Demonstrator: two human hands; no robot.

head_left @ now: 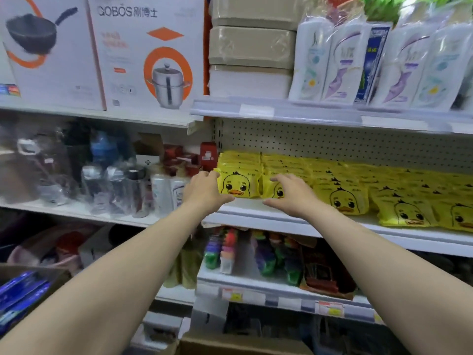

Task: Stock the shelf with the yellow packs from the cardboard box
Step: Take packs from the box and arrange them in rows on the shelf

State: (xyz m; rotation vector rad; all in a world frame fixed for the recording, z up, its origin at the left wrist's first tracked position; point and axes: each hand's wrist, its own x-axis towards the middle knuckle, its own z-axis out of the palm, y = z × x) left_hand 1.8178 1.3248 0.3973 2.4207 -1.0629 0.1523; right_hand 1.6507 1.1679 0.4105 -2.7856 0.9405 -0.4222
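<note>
Rows of yellow packs (345, 198) printed with a duck face stand on the middle white shelf (258, 210), in front of a pegboard back. My left hand (206, 192) holds the leftmost front yellow pack (238, 184) at its left edge, fingers over its top corner and thumb under its bottom. My right hand (290, 194) holds the second front pack (268, 187), fingers on top, thumb below, covering most of its face. Both packs stand upright at the shelf's front left. The top edge of the cardboard box (243, 344) shows at the bottom; its inside is hidden.
Bottles and wrapped goods (115, 180) fill the shelf to the left. Cookware boxes (143, 55), stacked brown packages (250, 47) and shampoo bottles (371, 62) stand on the shelf above. Colourful items (256, 254) sit on the shelf below. A box of blue packs (23, 293) is at lower left.
</note>
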